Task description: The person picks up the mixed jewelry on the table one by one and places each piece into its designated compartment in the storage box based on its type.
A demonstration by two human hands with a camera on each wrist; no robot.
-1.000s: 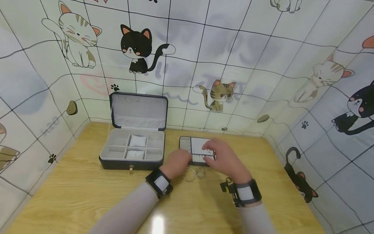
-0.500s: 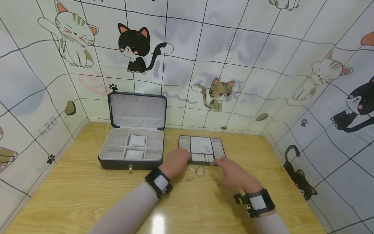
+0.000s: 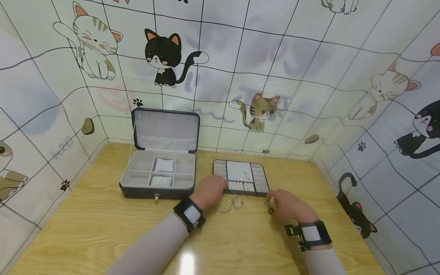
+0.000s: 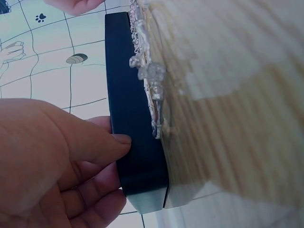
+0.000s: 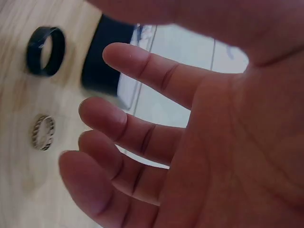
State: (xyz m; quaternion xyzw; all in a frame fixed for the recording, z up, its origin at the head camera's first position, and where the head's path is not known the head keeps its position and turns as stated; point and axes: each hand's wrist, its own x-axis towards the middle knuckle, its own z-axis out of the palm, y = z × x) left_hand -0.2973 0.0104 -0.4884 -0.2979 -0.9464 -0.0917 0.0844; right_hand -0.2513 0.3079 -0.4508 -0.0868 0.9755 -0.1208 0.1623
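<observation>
A dark ring tray (image 3: 262, 179) with pale slots lies flat on the wooden table (image 3: 103, 229). My left hand (image 3: 210, 190) holds its front left corner; in the left wrist view the thumb (image 4: 118, 139) presses on the tray's dark side wall (image 4: 137, 118) and the fingers curl by the corner. Silver bracelets (image 3: 229, 202) lie just in front of the tray, also seen as a silver chain (image 4: 148, 80). My right hand (image 3: 288, 205) hovers low over the table, fingers (image 5: 142, 71) loosely spread and holding nothing. Beside it lie a black ring (image 5: 44, 51) and a silver ring (image 5: 43, 132).
An open dark jewellery box (image 3: 156, 191) with grey compartments and two white cushions stands left of the tray, lid upright. Cat-patterned walls (image 3: 275, 76) close in the table at the back and both sides. A dark ring (image 3: 270, 211) lies by my right fingers.
My right hand has drawn back from over the tray and come down to the table at its front right, near the rings. The left hand has stayed at the tray's corner.
</observation>
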